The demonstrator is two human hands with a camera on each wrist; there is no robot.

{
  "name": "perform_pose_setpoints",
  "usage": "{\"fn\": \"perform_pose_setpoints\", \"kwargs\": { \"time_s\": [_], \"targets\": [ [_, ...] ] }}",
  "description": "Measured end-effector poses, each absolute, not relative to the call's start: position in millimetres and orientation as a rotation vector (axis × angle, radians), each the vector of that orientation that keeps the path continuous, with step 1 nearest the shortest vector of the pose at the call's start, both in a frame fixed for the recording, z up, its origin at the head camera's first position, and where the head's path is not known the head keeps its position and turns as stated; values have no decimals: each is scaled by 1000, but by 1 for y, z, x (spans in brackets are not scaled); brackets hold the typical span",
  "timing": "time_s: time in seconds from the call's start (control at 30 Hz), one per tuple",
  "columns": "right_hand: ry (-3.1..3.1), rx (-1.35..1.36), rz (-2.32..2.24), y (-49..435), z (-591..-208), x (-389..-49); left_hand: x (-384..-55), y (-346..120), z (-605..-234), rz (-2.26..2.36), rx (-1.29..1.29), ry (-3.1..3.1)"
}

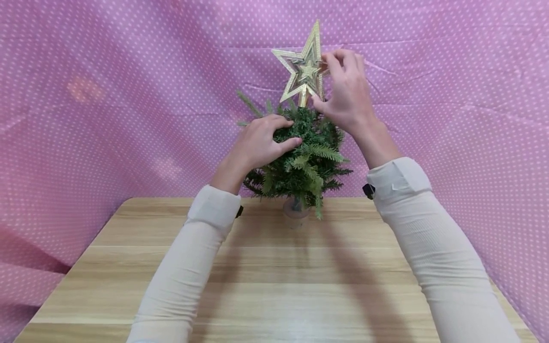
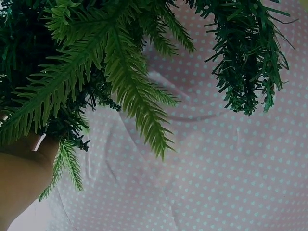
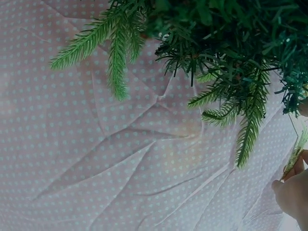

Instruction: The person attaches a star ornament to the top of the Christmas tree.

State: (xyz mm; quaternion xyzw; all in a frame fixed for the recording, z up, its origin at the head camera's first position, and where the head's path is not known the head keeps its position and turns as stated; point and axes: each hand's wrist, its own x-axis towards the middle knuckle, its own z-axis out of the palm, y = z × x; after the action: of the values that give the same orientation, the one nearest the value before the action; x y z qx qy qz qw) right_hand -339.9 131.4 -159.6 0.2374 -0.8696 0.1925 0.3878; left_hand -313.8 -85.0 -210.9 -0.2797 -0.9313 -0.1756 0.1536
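A small artificial Christmas tree stands upright at the table's back edge. At its tip is a gold star topper, leaning slightly, its short stem meeting the top branches. My right hand pinches the star by its right-hand points. Lower down, my left hand holds the tree's upper branches between thumb and fingers; some fingertips are lost in the greenery. The left wrist view shows part of that hand behind green branches. At the right wrist view's edge, fingers grip the star's gold edge.
The tree's pale round base rests on a light wooden table. Close behind and at the sides hangs a pink cloth with white dots. Side branches spread outward below the hands.
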Motion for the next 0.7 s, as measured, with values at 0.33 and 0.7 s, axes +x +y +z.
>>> {"fn": "perform_pose_setpoints", "kwargs": {
  "time_s": [0.33, 0.7],
  "targets": [
    [-2209, 653, 439, 131, -158, -341, -317, -85, -212, -513, -796, -2669],
    [-2172, 647, 457, 132, -161, -342, -319, -87, -211, -530, -829, -2665]
  ]
}}
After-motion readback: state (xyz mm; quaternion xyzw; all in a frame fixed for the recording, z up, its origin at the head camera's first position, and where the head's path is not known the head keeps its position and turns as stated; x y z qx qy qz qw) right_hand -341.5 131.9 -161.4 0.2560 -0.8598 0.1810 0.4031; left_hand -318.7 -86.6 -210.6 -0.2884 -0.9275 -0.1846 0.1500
